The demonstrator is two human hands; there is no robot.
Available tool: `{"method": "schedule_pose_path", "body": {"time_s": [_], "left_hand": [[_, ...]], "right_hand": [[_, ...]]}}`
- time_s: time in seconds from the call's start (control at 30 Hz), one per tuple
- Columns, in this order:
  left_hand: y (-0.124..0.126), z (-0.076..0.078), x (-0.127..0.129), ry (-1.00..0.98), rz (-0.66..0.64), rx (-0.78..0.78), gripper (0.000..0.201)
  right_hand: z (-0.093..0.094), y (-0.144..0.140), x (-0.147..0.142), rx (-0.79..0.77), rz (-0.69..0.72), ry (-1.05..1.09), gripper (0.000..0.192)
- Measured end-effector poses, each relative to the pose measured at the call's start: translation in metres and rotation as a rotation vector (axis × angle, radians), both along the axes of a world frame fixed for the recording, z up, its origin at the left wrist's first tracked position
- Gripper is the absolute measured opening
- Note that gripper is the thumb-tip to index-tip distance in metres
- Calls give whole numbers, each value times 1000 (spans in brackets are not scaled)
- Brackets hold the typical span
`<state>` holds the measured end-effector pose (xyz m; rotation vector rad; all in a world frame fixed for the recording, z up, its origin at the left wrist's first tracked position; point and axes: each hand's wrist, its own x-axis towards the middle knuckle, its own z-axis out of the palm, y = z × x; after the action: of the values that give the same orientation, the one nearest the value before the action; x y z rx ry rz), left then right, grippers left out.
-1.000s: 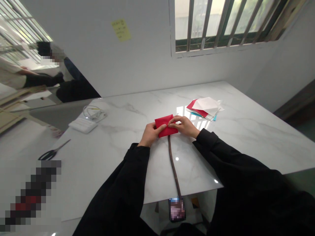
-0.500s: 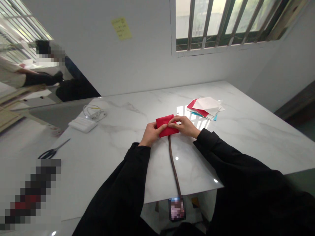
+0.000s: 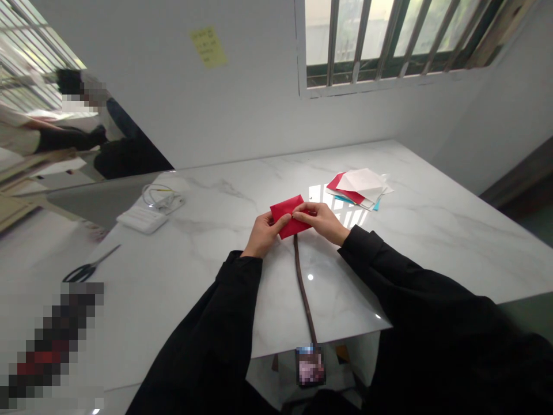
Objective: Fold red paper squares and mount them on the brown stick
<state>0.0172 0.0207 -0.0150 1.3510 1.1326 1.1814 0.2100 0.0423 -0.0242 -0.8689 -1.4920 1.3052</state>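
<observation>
A small red envelope (image 3: 287, 208) is held above the marble-patterned table (image 3: 207, 300), between both of my hands. My left hand (image 3: 264, 233) grips its left side, thumb lying on the front face and fingers behind it. With thumb and forefinger pinched together, my right hand (image 3: 322, 220) works at the middle of the envelope, right by the left thumb. What exactly sits in that pinch is too small to make out. A dark brown cord-like strip (image 3: 303, 288) runs from below the envelope toward the table's front edge.
Behind and to the right lies a pile of white, red and blue envelopes (image 3: 360, 183). On the left are scissors (image 3: 90, 268), a white power strip (image 3: 142, 219) and a coiled white cable (image 3: 162, 199). A pixelated dark object (image 3: 52, 346) lies front left. Another person (image 3: 26, 129) sits far left.
The red envelope has tilted a little, its right side rising, and shifted slightly up and left in view with both hands. The grip looks the same.
</observation>
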Motion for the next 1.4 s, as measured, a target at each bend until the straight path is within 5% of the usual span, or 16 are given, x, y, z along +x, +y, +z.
{"method": "schedule_pose_path", "body": {"time_s": [0.2, 0.4, 0.47, 0.73, 1.4], "left_hand": [[0, 0, 0, 22, 23, 5, 67], [-1, 1, 2, -8, 29, 11, 60], [-1, 1, 3, -6, 31, 13, 60], [0, -1, 2, 35, 39, 37, 67], [1, -3, 5, -9, 12, 61, 61]], "right_hand": [[1, -4, -3, -20, -33, 59, 35], [3, -8, -4, -37, -35, 135, 93], [2, -8, -3, -50, -42, 137, 98], [0, -5, -2, -16, -26, 71, 53], [-3, -2, -1, -14, -32, 102, 53]]}}
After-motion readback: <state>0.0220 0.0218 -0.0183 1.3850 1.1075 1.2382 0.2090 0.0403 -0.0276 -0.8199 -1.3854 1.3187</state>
